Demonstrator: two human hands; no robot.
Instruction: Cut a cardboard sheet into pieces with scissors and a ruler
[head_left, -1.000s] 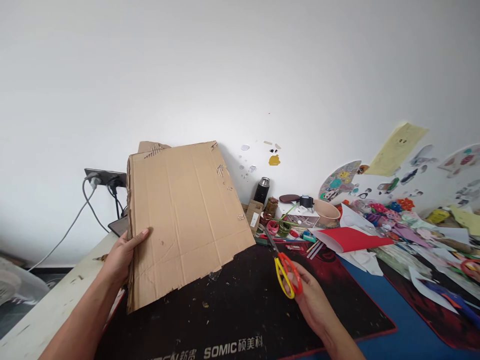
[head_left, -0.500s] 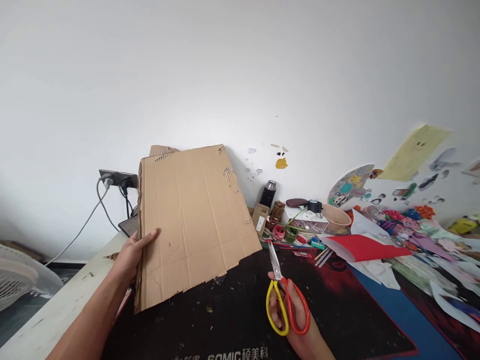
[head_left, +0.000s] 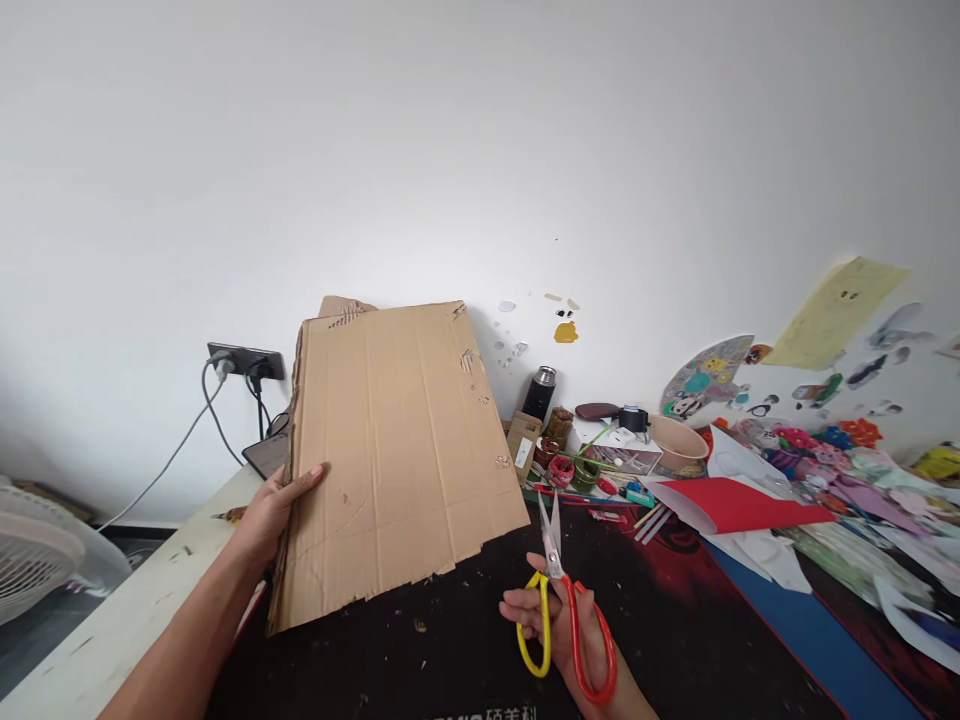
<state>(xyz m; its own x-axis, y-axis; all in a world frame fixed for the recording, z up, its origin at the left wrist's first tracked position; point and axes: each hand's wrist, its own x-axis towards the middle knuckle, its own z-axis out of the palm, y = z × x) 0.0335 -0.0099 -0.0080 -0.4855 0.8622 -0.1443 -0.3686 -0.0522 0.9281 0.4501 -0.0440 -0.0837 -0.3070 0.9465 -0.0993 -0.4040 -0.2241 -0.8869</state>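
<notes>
At the left, beside the bare strip of pale table (head_left: 97,620), the left hand (head_left: 271,512) has its grip clamped on the left edge of the cardboard (head_left: 397,450), thumb flat on the front face and the other fingers behind. The cardboard is held up at a tilt over the dark mat (head_left: 465,650); whether its lower left corner touches the mat, I cannot tell. It looks light for its size and fairly stiff, though the creases running down and across its face would probably fold first under a push. The dry, papery surface should not slip. Its ragged bottom edge and the torn spots along the right side look weak, so the thicker, layered left edge seems the best place to hold, low down, as here.

Right of it, near its lower right corner but apart from it, are the scissors (head_left: 553,562), points away from the person and blades a little open. They are likely hard, smooth and heavier toward the metal. The right hand (head_left: 564,632), palm turned up, has its grip closed around the yellow and red handles, the sensible place to hold, clear of the blades.
</notes>
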